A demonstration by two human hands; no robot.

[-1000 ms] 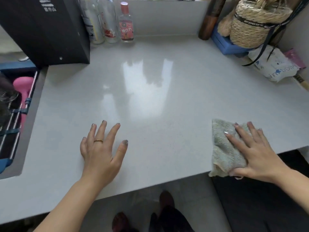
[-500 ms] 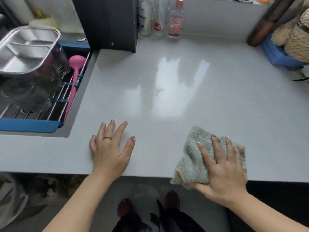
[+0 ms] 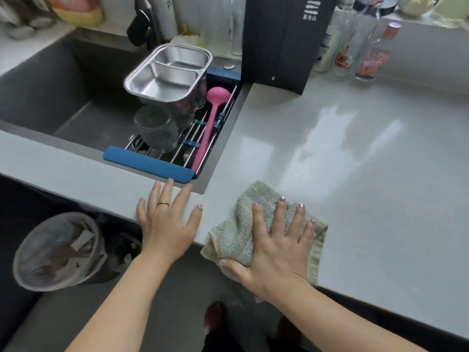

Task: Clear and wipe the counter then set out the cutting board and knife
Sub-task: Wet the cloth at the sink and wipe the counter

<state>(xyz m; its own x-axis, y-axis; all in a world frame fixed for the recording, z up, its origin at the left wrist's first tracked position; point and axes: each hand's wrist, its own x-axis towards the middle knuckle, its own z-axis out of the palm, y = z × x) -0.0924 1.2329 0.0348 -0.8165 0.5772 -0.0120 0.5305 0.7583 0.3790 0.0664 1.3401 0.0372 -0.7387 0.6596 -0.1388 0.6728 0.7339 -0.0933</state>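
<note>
A grey-green cloth (image 3: 241, 219) lies on the pale grey counter (image 3: 355, 174) at its front edge, close to the sink corner. My right hand (image 3: 279, 245) presses flat on the cloth with spread fingers, the thumb along the cloth's near edge. My left hand (image 3: 165, 222) rests flat on the counter's front edge just left of the cloth, fingers straight, a gold ring on one finger. No cutting board or knife is in view.
A dark sink (image 3: 50, 97) at the left holds a blue-edged drying rack (image 3: 147, 166) with a steel divided tray (image 3: 170, 72), glasses and a pink spoon (image 3: 210, 123). A black box (image 3: 284, 41) and bottles (image 3: 370, 54) stand at the back. A bin (image 3: 58, 250) sits below.
My right hand has slid the cloth leftwards along the counter's front edge towards the sink. My left hand stays flat near the edge, and the view has swung left.
</note>
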